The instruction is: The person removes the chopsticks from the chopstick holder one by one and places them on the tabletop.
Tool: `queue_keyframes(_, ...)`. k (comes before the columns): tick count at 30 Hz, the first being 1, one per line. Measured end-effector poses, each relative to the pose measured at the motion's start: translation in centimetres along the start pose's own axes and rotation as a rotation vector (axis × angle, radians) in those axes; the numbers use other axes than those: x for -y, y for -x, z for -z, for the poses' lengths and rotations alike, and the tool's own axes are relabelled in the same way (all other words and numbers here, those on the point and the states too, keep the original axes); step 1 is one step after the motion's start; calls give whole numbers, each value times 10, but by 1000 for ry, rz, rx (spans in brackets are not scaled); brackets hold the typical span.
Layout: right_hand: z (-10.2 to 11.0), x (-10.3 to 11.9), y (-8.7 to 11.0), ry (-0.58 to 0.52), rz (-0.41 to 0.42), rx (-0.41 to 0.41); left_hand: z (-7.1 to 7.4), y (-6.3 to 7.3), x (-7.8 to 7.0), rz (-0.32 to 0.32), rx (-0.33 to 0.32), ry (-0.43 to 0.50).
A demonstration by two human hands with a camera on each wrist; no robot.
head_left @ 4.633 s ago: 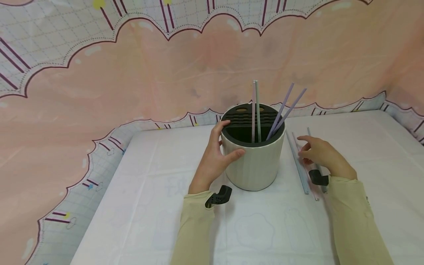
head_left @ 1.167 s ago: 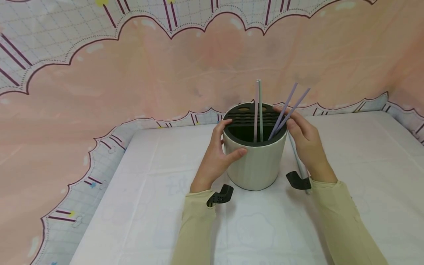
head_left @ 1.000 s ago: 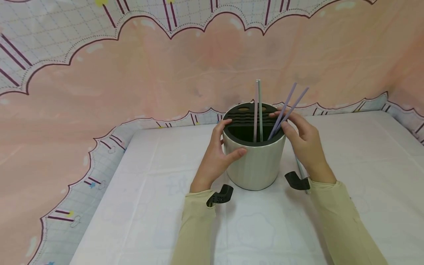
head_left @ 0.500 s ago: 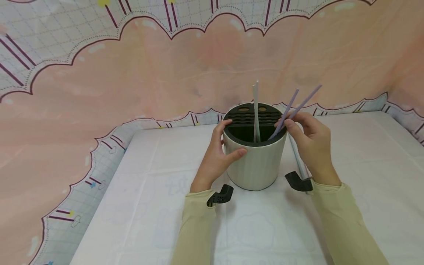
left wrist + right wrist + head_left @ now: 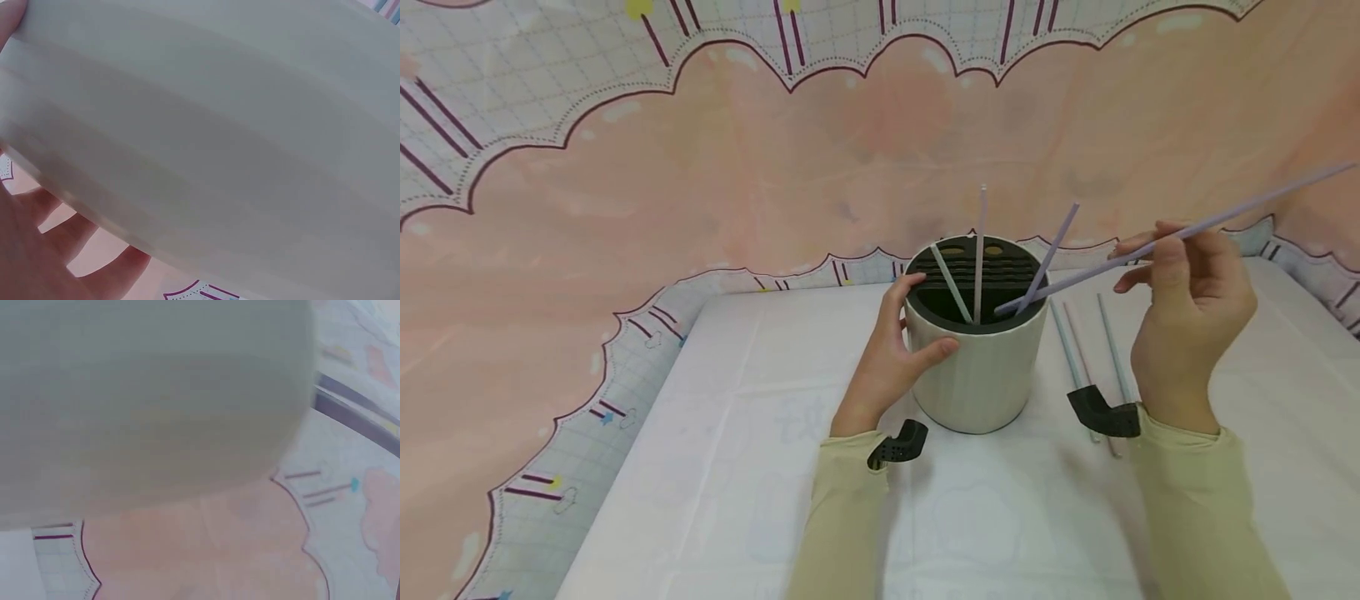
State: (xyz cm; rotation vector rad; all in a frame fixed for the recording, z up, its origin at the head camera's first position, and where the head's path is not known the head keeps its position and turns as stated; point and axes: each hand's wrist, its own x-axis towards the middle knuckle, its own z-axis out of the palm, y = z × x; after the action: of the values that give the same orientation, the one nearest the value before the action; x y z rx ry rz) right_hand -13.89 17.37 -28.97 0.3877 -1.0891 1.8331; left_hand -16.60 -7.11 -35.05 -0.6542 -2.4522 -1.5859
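My left hand (image 5: 887, 358) grips the left side of a cream utensil holder (image 5: 973, 383) with a dark slotted top, thumb on its front wall. In the left wrist view the pale wall of the holder (image 5: 219, 137) fills most of the frame, fingers (image 5: 75, 240) around its edge. My right hand (image 5: 1195, 300), right of the holder, pinches a long purple chopstick (image 5: 1247, 207) that slants down leftward, its lower end over the opening. Another purple chopstick (image 5: 1056, 242), a pink one (image 5: 981, 242) and a green one (image 5: 951, 283) stand in the holder.
On the white table (image 5: 760, 500) right of the holder lie a blue chopstick (image 5: 1063, 342), a pink chopstick (image 5: 1078, 340) and a blue-green chopstick (image 5: 1112, 342), partly behind the right wrist's black camera mount (image 5: 1103, 412). A patterned peach cloth (image 5: 850, 150) hangs behind.
My right hand has moved from the holder's rim up and right, drawing one purple chopstick mostly out. The green chopstick has tipped left and sits lower. My left hand keeps its hold.
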Motion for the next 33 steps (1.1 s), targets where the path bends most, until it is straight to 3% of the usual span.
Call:
queue_keyframes(5, 11, 6, -13, -154, -56, -149, 1, 2, 0, -3, 4, 12)
queue_keyframes(8, 17, 10, -20, -210, -87, -199, 2, 3, -1, 1, 5, 11)
queue_keyframes(14, 27, 12, -28, -263, -124, -186, 3, 4, -5, 1, -2, 7)
queue_keyframes(17, 31, 11, -28, -259, -217, -131, 4, 5, -6, 8, -1, 10)
queue_keyframes(22, 36, 7, -23, -2, -318, 27, 3, 7, -7, 12, 5, 21)
queue_keyframes(33, 48, -8, -16, 636, -411, 305, 1, 9, -11, 22, 13, 17)
